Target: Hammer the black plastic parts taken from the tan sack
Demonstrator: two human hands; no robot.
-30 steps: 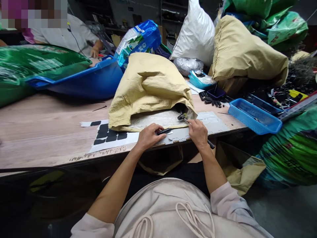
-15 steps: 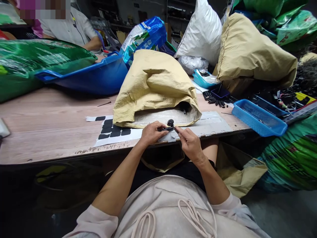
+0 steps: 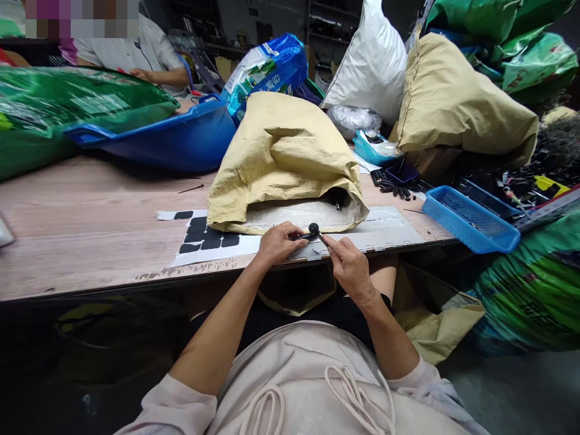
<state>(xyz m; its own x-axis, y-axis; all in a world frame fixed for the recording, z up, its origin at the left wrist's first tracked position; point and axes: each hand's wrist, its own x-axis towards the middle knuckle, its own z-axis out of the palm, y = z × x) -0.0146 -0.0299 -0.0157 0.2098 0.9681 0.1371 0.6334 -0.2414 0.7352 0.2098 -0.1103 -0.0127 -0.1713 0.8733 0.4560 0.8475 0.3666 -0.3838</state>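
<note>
My left hand (image 3: 280, 243) pinches a thin dark rod lying sideways near the table's front edge. Fingers of my right hand (image 3: 348, 260) are closed on a slim tool that points up and left. Between the two hands, where rod and tool meet, sits a small round black piece (image 3: 313, 228). Just behind them lies a tan paper sack (image 3: 290, 145), its mouth towards me and a clear plastic lining inside. A white sheet with black rounded-square pads (image 3: 212, 235) is left of my left hand, and a grey board (image 3: 385, 232) lies under and right of my hands.
A blue basin (image 3: 181, 139) and green bag (image 3: 81, 109) stand at the left. At the right are a blue basket (image 3: 471, 217), small black parts (image 3: 394, 184) and a full tan sack (image 3: 457, 96). Across the table a person's arm (image 3: 167, 75) shows.
The round black piece has turned, showing a duller, rough-looking face. Both my hands keep nearly the same place. The view has shifted slightly, and the other person's hand has come into sight.
</note>
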